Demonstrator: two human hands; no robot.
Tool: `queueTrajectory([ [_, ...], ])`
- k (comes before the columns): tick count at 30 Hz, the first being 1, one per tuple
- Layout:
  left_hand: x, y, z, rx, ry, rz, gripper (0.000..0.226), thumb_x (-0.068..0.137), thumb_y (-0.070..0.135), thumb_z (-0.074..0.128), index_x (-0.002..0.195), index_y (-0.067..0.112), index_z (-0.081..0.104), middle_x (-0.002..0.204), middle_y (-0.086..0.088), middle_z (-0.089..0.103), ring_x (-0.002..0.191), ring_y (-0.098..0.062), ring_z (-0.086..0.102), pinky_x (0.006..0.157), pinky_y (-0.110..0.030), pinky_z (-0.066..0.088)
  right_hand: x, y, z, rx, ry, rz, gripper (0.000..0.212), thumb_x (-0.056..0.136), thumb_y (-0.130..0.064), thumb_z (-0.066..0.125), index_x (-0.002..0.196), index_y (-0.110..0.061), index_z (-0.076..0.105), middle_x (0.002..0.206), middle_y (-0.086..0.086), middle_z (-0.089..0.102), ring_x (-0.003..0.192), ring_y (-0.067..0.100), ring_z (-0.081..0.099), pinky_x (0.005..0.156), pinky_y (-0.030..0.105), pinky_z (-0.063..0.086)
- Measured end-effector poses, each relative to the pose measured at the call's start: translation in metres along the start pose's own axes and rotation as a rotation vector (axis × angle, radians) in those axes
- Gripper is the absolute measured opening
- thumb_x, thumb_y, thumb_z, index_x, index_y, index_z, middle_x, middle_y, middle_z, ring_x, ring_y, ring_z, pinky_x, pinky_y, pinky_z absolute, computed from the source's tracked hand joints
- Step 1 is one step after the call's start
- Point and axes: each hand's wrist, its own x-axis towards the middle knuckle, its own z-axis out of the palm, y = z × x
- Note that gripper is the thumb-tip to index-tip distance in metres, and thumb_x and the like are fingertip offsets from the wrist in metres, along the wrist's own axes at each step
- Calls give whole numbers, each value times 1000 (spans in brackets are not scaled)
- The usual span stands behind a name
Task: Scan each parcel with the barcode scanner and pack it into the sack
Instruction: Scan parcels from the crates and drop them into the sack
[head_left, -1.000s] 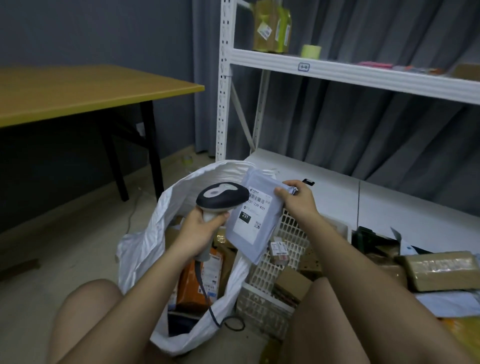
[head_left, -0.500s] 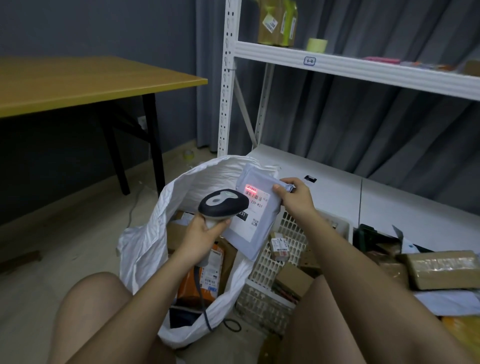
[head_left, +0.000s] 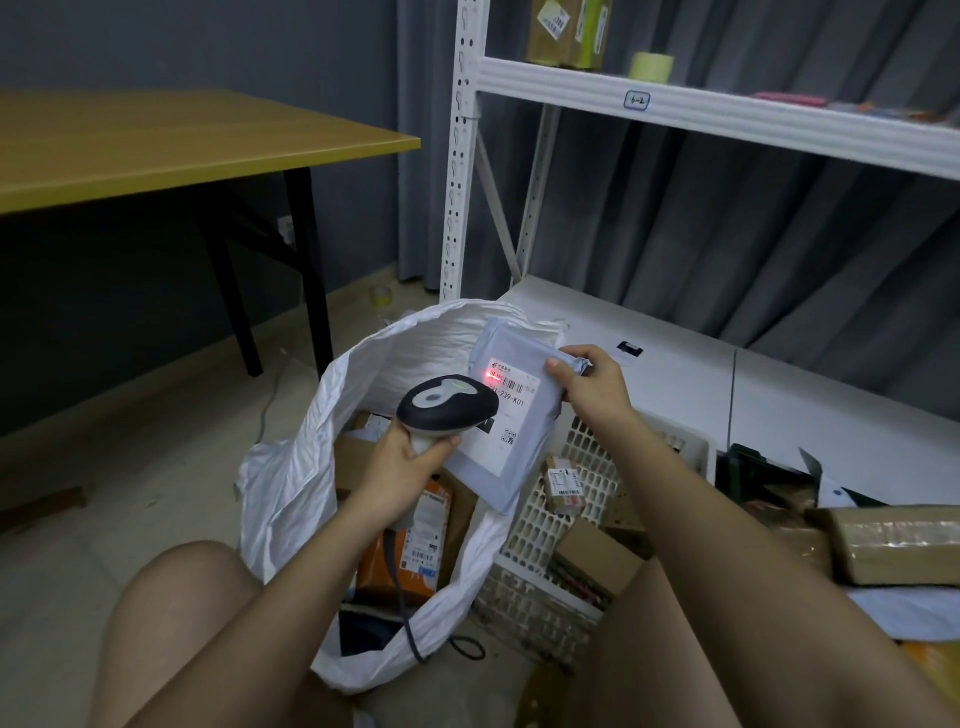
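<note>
My left hand (head_left: 397, 467) grips the handle of a black and grey barcode scanner (head_left: 447, 408), its head aimed at a grey flat parcel (head_left: 519, 410). My right hand (head_left: 592, 387) pinches the parcel's top right corner and holds it tilted above the open white sack (head_left: 306, 467). A red scan light glows on the parcel's white label near the barcode. Inside the sack lie an orange parcel (head_left: 415, 551) and cardboard boxes. The scanner's cable hangs down into the sack.
A white slotted basket (head_left: 545, 530) with small boxes stands right of the sack. More brown parcels (head_left: 893, 540) lie at the right. A white shelf rack (head_left: 675, 104) rises behind. A wooden table (head_left: 156, 140) with black legs stands at the left.
The scanner has shifted slightly and its red light now falls on the label, which was unlit one second ago. The parcel stays held over the sack.
</note>
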Motion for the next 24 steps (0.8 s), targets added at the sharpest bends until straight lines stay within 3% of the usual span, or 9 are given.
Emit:
queueTrajectory([
  [7,15,-13,-4,-23,83,-71,40,87,29,68,123,21,54,115,4,63,107,-13,59,91,-32,47,14,9,15,-14,1,11,19,94,-20,63,110,-19,53,112,11,59,98,32,64,85,45,57],
  [9,22,-19,-7,-34,99,-95,46,87,32,68,128,19,53,119,2,64,110,-15,59,96,-36,48,19,19,23,-33,14,32,21,94,-22,62,112,-22,51,115,11,56,97,30,62,89,47,55],
  [12,32,-24,-7,-43,142,-120,52,87,31,67,134,20,49,121,1,63,111,-15,58,92,-31,46,23,29,40,-104,113,15,23,96,-20,57,117,-19,49,103,4,52,86,20,56,85,41,54],
  [15,43,-29,-7,-32,158,-147,52,88,31,65,135,19,46,118,1,62,104,-12,58,83,-25,44,28,40,61,-98,191,-76,25,96,-14,55,117,-17,41,120,10,48,93,19,54,82,36,53],
  [16,47,-29,-7,-26,157,-148,51,89,31,65,135,18,46,117,2,61,99,-8,58,79,-22,44,30,44,68,-104,138,-76,29,96,-13,54,121,-16,39,127,11,45,99,19,54,83,33,53],
  [18,55,-33,-6,-25,153,-161,49,88,31,65,133,19,48,115,4,61,96,-5,58,74,-18,43,36,54,76,-250,-155,-2,41,97,-10,53,135,-12,38,140,10,41,115,21,51,91,27,47],
  [20,61,-34,-4,-7,138,-171,48,87,34,66,130,17,52,115,1,65,103,-14,62,80,-24,48,41,64,78,-445,-399,28,51,98,-10,50,147,-8,35,153,9,32,137,24,37,106,26,31],
  [22,65,-31,4,13,122,-159,46,87,34,66,127,16,54,114,-4,66,106,-20,63,89,-34,51,43,69,70,-419,-392,4,52,99,-7,46,149,-8,33,156,8,29,143,23,29,111,25,24],
  [24,68,-28,16,7,97,-136,38,88,29,66,123,18,55,111,0,66,102,-15,63,89,-32,52,46,75,54,-328,-296,-19,47,99,-5,46,145,-9,41,153,9,35,139,23,36,107,25,32],
])
